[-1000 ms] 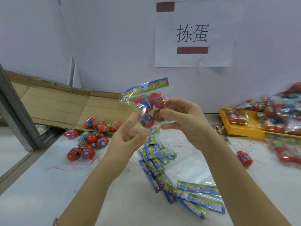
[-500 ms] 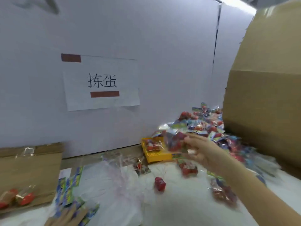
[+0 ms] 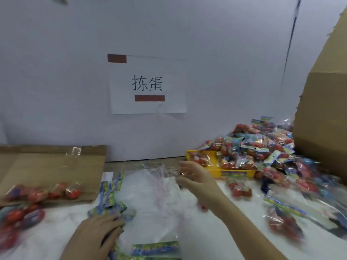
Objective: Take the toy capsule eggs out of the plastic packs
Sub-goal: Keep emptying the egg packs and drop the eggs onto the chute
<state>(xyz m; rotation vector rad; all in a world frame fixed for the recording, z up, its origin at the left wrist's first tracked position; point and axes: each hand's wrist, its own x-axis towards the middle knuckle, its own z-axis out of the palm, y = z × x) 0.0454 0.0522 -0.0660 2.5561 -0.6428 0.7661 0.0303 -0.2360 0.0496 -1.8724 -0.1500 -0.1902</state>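
Observation:
A heap of full plastic packs (image 3: 262,147) with red capsule eggs lies at the right, spilling over a yellow tray (image 3: 199,152). More packs (image 3: 239,188) lie on the white table in front of it. Loose eggs (image 3: 73,193) sit at the left on a flat cardboard sheet (image 3: 47,166) and on the table beside it. My right hand (image 3: 197,177) hovers over the table's middle, fingers spread, holding nothing I can make out. My left hand (image 3: 99,231) rests palm down on the pile of empty packs (image 3: 110,194). The picture is blurred by motion.
A tall cardboard box (image 3: 323,119) stands at the far right behind the heap. A paper sign (image 3: 148,85) hangs on the white wall. Crumpled clear plastic (image 3: 159,177) lies in the middle, and an empty pack (image 3: 155,248) lies at the near edge.
One second ago both hands held a pack. Then the right hand reached to the heap; now it is back over the middle. The left hand has dropped onto the empty packs.

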